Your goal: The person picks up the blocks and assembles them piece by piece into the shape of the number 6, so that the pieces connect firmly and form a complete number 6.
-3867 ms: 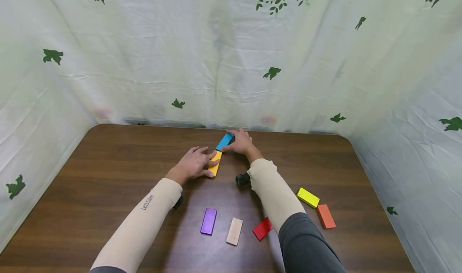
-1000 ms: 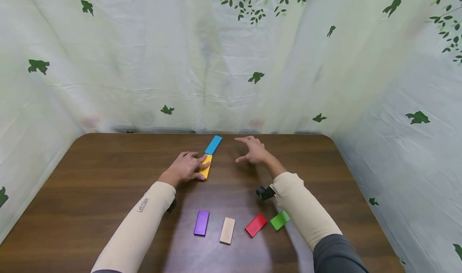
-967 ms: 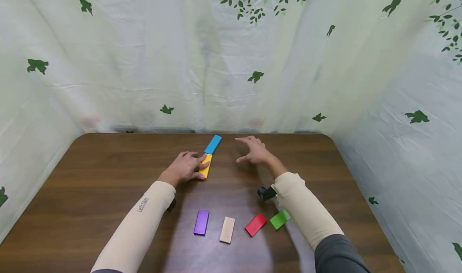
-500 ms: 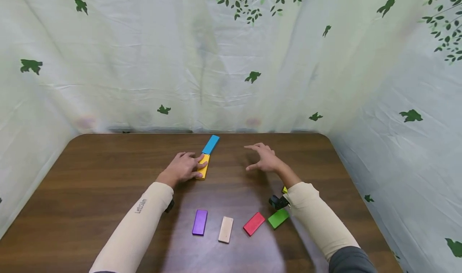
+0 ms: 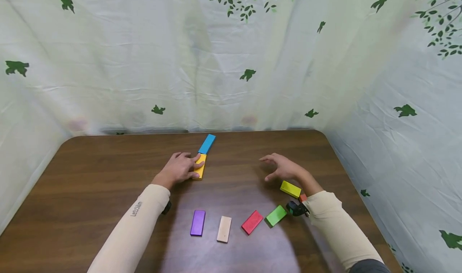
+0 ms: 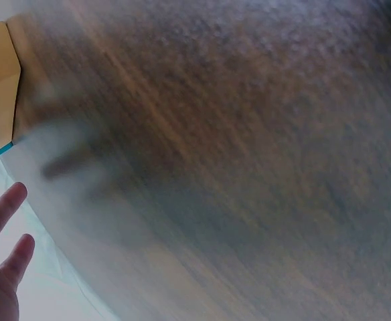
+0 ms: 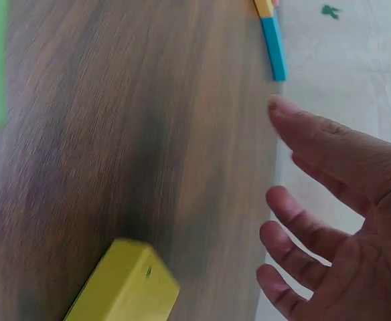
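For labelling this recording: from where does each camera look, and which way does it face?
Head: on the head, facing forward and down at the table; left hand, right hand, both forearms show.
Left wrist: worn there, facing the table and amber block; that hand's fingers show.
Right wrist: worn there, facing the table and yellow block; that hand shows.
Head and right wrist share the blue block.

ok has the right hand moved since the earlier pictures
Yes: against the table's back edge in the head view, the right hand has moved rightward and nearer the person, away from the blue block.
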`<state>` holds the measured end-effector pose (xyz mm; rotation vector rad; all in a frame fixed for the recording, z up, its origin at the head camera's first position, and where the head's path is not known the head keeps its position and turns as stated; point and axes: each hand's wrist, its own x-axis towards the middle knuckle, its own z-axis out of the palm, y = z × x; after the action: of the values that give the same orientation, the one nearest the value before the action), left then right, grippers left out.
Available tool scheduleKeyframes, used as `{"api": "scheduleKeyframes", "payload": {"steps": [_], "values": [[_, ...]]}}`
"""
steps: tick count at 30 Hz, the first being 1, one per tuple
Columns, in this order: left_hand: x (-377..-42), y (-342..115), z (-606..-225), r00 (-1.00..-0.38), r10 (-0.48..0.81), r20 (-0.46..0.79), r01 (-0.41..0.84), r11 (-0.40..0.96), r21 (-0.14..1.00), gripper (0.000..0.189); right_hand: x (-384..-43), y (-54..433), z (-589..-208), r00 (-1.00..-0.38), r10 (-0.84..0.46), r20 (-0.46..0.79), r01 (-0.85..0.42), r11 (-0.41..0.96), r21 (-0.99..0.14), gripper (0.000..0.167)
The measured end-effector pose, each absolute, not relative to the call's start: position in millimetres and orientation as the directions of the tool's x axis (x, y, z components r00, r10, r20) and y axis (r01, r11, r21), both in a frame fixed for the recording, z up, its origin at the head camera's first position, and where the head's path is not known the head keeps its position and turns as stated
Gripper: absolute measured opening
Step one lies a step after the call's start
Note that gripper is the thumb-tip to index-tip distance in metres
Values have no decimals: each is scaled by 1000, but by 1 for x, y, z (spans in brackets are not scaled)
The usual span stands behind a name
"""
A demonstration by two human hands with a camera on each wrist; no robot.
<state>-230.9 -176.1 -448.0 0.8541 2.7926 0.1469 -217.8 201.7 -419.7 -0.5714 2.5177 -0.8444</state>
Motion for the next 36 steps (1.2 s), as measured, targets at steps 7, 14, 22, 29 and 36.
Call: {"api": "scheduleKeyframes", "payload": {"steps": [7,14,22,29,36], "values": [[-229,-178,-449,-809,559,-180,536,828,166,54,-204,225,-424,-829,-494,-262,-248,744,-620,58],[-230,-180,-449,-810,563,-164,540,825,166,54,-195,242,-426,-834,-496,-243,-264,745,-613,54],[-230,-179,-448,-809,565,-163,541,824,172,56,-184,257,-433,-853,-473,-222,-259,752,-606,52],[-229,-180,-449,-806,572,-155,548,819,172,55,-176,263,-441,-871,-454,-186,-242,727,-642,48],[-230,-179,-451,-811,562,-164,537,825,175,54,-170,267,-450,-891,-414,-186,-201,727,-657,41]]}}
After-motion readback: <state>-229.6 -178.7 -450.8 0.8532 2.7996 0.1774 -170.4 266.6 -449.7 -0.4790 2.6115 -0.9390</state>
